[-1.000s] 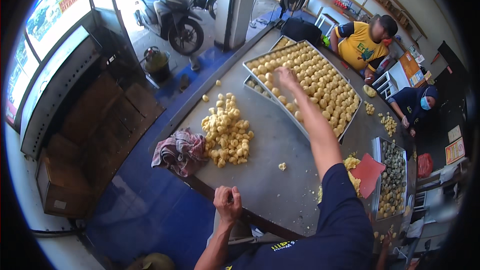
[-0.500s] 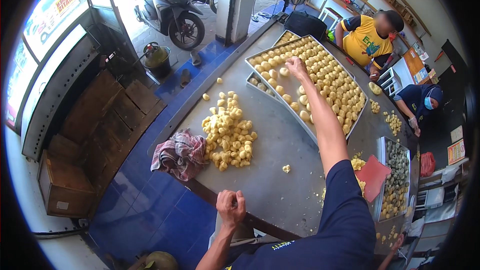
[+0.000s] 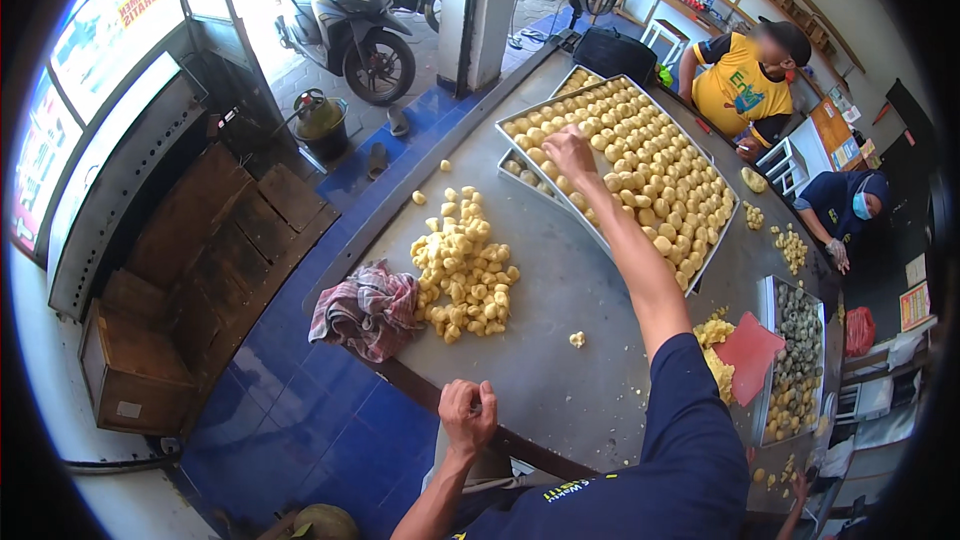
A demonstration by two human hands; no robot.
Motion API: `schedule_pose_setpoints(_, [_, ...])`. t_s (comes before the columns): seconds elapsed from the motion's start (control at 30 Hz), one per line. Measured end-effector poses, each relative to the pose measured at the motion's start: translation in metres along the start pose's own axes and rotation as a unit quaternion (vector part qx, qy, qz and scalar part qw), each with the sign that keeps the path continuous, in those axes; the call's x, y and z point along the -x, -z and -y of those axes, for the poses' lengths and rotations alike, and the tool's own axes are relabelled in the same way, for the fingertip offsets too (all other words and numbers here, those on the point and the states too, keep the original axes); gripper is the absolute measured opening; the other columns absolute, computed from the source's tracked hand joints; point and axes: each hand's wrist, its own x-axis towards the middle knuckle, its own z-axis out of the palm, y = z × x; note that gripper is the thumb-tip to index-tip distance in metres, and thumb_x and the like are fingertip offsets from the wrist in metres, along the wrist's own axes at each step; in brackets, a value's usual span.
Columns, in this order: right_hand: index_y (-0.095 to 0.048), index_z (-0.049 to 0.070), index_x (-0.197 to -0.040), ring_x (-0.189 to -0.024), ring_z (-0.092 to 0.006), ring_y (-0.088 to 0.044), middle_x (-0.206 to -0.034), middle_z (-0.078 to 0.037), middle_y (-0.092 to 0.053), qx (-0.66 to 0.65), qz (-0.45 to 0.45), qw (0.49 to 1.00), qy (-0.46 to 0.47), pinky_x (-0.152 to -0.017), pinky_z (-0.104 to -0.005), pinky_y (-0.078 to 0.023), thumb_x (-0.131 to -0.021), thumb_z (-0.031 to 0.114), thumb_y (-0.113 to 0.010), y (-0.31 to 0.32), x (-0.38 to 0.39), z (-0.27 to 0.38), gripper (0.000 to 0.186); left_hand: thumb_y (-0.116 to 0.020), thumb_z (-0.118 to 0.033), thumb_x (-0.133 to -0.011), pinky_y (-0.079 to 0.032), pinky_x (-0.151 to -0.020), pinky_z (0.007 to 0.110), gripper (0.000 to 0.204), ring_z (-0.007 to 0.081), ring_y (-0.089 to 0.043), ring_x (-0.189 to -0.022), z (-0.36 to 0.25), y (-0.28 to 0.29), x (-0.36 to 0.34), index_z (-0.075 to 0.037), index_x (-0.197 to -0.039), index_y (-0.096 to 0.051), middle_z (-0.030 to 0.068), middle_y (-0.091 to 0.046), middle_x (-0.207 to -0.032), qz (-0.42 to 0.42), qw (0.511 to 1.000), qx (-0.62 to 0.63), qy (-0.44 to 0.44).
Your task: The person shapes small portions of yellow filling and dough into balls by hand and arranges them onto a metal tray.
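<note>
My right arm stretches across the steel table (image 3: pixel 560 290) to a large tray (image 3: pixel 622 242) filled with rows of round yellow dough balls (image 3: pixel 655 165). Over the tray's left part, my right hand (image 3: pixel 568 152) has its fingers curled down among the balls; my own hand hides whatever is in them. Low by the table's near edge, my left hand (image 3: pixel 467 416) is closed in a loose fist, its inside out of sight. Between the hands lies a heap of small yellow dough pieces (image 3: pixel 465 265), with a crumpled checked cloth (image 3: pixel 367 312) beside it.
A second tray (image 3: pixel 530 178) sits under the large one. At right are a red sheet (image 3: pixel 752 358), yellow dough (image 3: pixel 717 365) and a tray of greenish balls (image 3: pixel 795 360). Two people, one in a yellow shirt (image 3: pixel 738 80) and one masked (image 3: pixel 840 202), are across the table.
My right hand has shifted left and toward me over the tray, and a pale ball that showed beside it is now hidden. My left hand stays closed near the table edge.
</note>
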Motion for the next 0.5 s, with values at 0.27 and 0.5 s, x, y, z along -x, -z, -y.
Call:
schedule_pose_setpoints(0.27, [-0.073, 0.014, -0.105, -0.094, -0.0337, -0.068, -0.099, -0.017, -0.071, 0.091, 0.199, 0.974, -0.055, -0.086, -0.0431, -0.053, -0.087, 0.021, -0.058, 0.072, 0.005, -0.033, 0.025, -0.067, -0.005, -0.082, -0.037, -0.056, 0.038, 0.023, 0.0270, -0.046, -0.057, 0.000, -0.001, 0.002, -0.006, -0.067, -0.049, 0.0080, -0.048, -0.062, -0.012, 1.000, -0.012, 0.015])
schedule_pose_setpoints(0.5, [-0.071, 0.013, -0.111, -0.106, -0.0314, -0.065, -0.108, -0.014, -0.070, 0.125, 0.253, 0.958, -0.049, -0.095, -0.0418, -0.050, -0.071, 0.026, -0.078, 0.092, 0.034, -0.076, 0.043, -0.065, -0.005, -0.084, -0.038, -0.056, 0.039, 0.023, 0.0285, -0.046, -0.058, -0.004, -0.001, -0.002, -0.003, -0.069, -0.049, 0.0114, -0.048, -0.064, 0.006, 1.000, 0.002, 0.001])
